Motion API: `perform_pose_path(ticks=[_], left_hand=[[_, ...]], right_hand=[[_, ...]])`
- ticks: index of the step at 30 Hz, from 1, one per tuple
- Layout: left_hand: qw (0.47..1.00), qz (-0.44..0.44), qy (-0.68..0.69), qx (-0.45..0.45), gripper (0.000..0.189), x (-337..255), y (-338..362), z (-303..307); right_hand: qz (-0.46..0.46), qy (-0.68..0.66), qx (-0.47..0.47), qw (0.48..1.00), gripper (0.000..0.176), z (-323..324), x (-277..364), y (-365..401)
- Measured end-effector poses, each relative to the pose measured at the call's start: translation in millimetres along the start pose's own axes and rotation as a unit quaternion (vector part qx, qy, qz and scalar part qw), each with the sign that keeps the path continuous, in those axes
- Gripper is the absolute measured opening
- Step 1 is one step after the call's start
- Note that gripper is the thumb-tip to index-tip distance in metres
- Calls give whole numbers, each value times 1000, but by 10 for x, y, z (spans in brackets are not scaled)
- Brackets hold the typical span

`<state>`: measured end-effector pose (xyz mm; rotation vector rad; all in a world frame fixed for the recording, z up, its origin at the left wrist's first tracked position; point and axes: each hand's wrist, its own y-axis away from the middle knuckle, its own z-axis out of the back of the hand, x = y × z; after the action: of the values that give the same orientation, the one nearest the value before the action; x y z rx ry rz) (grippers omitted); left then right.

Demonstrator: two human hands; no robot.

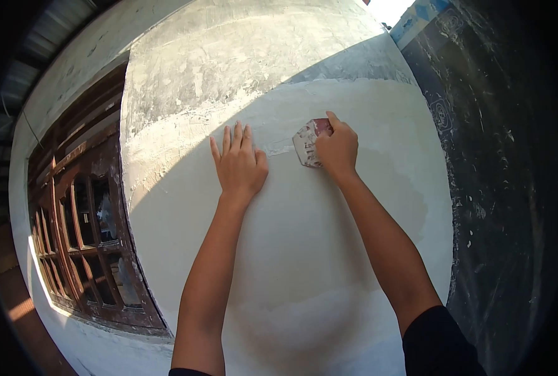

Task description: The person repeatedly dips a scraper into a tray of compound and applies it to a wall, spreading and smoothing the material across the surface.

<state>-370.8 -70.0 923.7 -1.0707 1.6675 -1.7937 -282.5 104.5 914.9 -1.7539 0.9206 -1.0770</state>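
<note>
Flat against the pale plastered wall (291, 232), my left hand (240, 164) rests with its fingers spread and nothing in it. To its right, my right hand (340, 147) grips a plaster-smeared scraper (306, 144), whose whitish, angular face lies at the wall with a dark red part near my fingers. A slightly rougher streak of plaster (280, 150) shows between my hand and the scraper. My right fingers partly cover the scraper.
A brown wooden window (88, 232) with glass panes stands at the left. Rougher, sunlit wall (191, 69) lies above. On the right is a dark, scuffed wall (498, 169). Corrugated roofing (53, 28) shows at the upper left.
</note>
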Motion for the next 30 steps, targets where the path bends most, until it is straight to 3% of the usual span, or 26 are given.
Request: perform_pose_path(ticks=[2,10,12,13,16,17,18,20,21,24,25,28,30], left_hand=[[1000,9,0,2,58,-35,7,21],[999,32,1,18,58,-157,-11,23],[999,30,-13,27,58,-135,-8,46],[999,23,-18,30,58,-114,-2,49],[999,10,-30,40,59,-68,2,66],[998,5,-33,45,59,-58,0,70],[998,2,-36,50,59,-44,-9,77],[998,-15,-39,52,59,-11,-4,89],[997,-16,-41,57,59,4,10,93],[997,-28,-36,65,60,65,8,111],[997,-35,-36,63,61,81,17,107],[996,-44,-36,62,63,93,34,96],[996,-46,-38,63,63,97,20,98]], right_hand=[[-38,-19,-89,995,47,153,-96,-1],[44,-119,-4,992,48,15,-112,-78],[-27,14,-24,999,48,105,-119,-113],[-46,10,-73,996,49,162,-134,-124],[20,-47,-118,992,50,192,-64,-101],[72,-49,-102,991,48,138,-1,-69],[66,-51,-101,991,48,57,83,-41],[114,-104,11,988,47,-78,206,6],[109,-105,13,988,47,-89,193,14],[12,17,-3,1000,47,-41,116,-3],[-21,37,-50,998,45,88,114,-8],[12,-20,-124,992,45,169,70,-2],[48,-39,-123,990,45,-27,66,26]])
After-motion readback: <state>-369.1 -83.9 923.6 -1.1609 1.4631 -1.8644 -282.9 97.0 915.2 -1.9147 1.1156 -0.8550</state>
